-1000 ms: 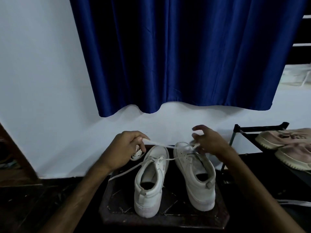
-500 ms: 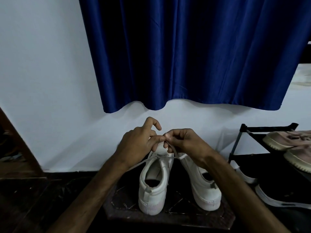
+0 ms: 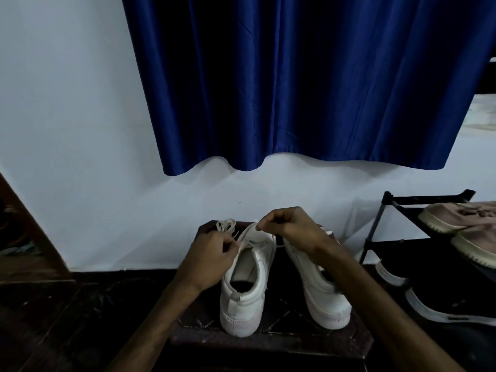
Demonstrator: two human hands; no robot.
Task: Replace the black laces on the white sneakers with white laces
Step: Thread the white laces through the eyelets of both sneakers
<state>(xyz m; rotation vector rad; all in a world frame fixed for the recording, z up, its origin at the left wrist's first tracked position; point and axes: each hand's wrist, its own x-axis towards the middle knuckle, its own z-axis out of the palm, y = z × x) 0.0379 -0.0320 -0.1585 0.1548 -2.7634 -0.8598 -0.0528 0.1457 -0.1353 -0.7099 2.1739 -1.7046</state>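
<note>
Two white sneakers stand heels toward me on a dark stool [image 3: 271, 342]: the left sneaker [image 3: 245, 288] and the right sneaker [image 3: 319, 288]. A white lace [image 3: 271, 244] runs across the left sneaker's upper eyelets. My left hand [image 3: 212, 253] pinches one end of it beside the tongue. My right hand [image 3: 290, 228] pinches the other end, raised above the toe. A bundled white lace [image 3: 226, 225] lies on the stool behind my left hand. No black lace shows.
A black shoe rack [image 3: 397, 226] stands at the right with pinkish sneakers [image 3: 461, 218] on its top shelf and dark shoes [image 3: 434, 299] below. A blue curtain [image 3: 308, 81] hangs on the white wall behind. Brown wooden furniture [image 3: 24, 237] sits at the left.
My hands, spread wide a second ago, met over the left sneaker's toe. Now they have parted slightly, the left hand lower beside the tongue, the right staying up with its lace end.
</note>
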